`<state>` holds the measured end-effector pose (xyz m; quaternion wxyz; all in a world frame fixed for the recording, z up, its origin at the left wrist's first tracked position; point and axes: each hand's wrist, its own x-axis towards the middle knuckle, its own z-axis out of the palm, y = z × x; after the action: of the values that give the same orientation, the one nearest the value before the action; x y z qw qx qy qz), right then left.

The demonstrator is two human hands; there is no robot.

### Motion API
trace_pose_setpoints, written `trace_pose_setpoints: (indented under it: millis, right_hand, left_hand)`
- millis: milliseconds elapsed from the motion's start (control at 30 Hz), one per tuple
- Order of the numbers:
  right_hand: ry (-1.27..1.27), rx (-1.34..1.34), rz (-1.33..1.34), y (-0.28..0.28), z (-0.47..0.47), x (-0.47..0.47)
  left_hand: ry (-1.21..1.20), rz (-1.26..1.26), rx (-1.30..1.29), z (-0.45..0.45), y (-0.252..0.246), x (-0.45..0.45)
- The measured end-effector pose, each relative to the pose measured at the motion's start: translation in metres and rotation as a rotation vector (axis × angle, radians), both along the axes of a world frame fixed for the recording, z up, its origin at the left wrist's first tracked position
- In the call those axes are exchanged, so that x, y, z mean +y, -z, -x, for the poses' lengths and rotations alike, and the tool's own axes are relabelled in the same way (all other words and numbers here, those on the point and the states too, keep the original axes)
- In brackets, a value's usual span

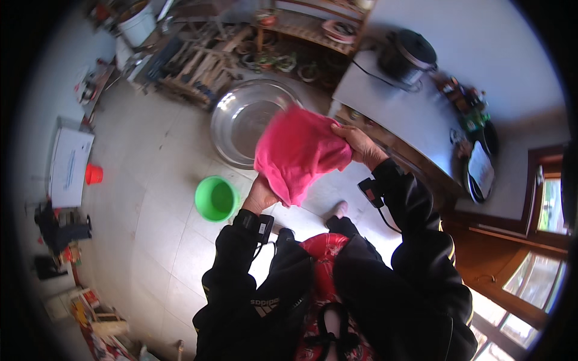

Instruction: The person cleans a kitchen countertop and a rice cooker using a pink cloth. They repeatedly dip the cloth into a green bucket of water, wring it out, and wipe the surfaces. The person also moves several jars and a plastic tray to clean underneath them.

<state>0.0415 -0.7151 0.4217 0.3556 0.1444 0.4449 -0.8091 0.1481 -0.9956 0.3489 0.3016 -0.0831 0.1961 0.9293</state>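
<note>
A pink cloth (300, 153) is stretched between my two hands, its far edge blurred. My left hand (262, 196) grips the cloth's near left corner. At its right edge, my right hand (359, 143) pinches the fabric between thumb and fingers. Beyond the cloth a large stainless steel basin (232, 131) rests on the tiled floor, partly hidden by it. A green plastic bucket (217, 198) stands on the floor to the left of my left hand.
A white-topped table (406, 115) with a black electric cooker (408, 56) stands at the right. Stacked wood (198, 67) and a plant shelf (302, 29) are beyond the basin. A small red bucket (94, 174) sits by a white box (71, 167) at left. A wooden door (487, 261) is at lower right.
</note>
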Motion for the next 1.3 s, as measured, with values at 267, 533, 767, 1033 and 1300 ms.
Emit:
trace_pose_setpoints:
  millis: [267, 533, 767, 1033, 1300]
  right_hand:
    - [0.398, 0.084, 0.058, 0.021, -0.049, 0.249]
    - [0.543, 0.129, -0.109, 0.025, -0.063, 0.341]
    - [0.591, 0.439, -0.367, -0.005, -0.016, 0.402]
    - [0.699, 0.445, -0.904, -0.016, 0.069, 0.477]
    - [0.624, 0.65, -1.132, -0.01, 0.157, 0.564]
  left_hand:
    - [0.135, 0.195, 0.048, 0.092, 0.017, 0.159]
    - [0.313, 0.219, -0.274, 0.172, 0.032, 0.259]
    - [0.698, 0.731, 0.271, 0.284, 0.002, 0.346]
    - [0.885, 1.327, 1.461, 0.381, -0.044, 0.442]
    - [0.71, 1.347, 1.505, 0.484, -0.061, 0.508]
